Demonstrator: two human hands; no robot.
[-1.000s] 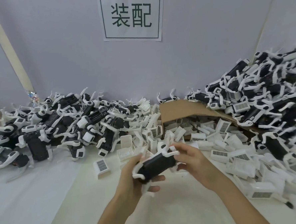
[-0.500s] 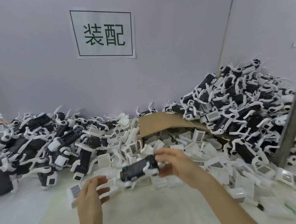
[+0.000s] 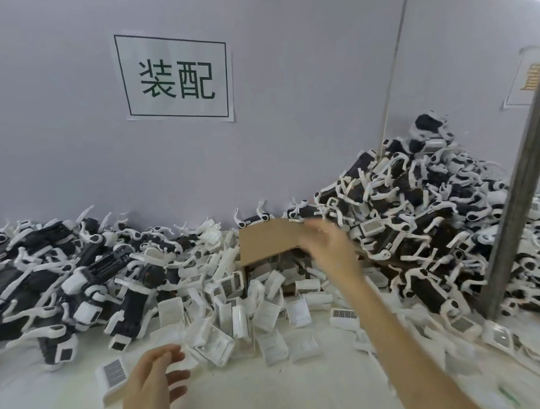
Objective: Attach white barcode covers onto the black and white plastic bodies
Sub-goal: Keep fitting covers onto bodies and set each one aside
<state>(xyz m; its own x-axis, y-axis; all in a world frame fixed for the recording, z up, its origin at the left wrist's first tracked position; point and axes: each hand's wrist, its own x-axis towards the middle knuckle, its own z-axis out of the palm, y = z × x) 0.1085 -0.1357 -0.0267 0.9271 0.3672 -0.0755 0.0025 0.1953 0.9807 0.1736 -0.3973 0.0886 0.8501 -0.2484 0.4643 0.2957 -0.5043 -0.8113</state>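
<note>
My right hand [image 3: 328,245] is stretched out, blurred, fingers spread and holding nothing, in front of the cardboard flap and pointing toward the right heap of black and white bodies [image 3: 422,226]. One blurred body [image 3: 428,128] shows at the very top of that heap; I cannot tell whether it lies there or is in the air. Low at the front, my left hand [image 3: 153,391] is relaxed and holds nothing, just right of a white barcode cover [image 3: 113,376]. Several loose white covers [image 3: 237,310] lie in the middle.
A second heap of black and white bodies [image 3: 77,279] fills the left side. An open cardboard box [image 3: 271,239] lies behind the covers. A grey metal post [image 3: 521,195] stands at the right. A paper sign [image 3: 175,77] hangs on the wall.
Half a second ago my right hand held a black and white body; now it holds nothing and reaches toward the right heap. The left hand stayed low. The camera swung right.
</note>
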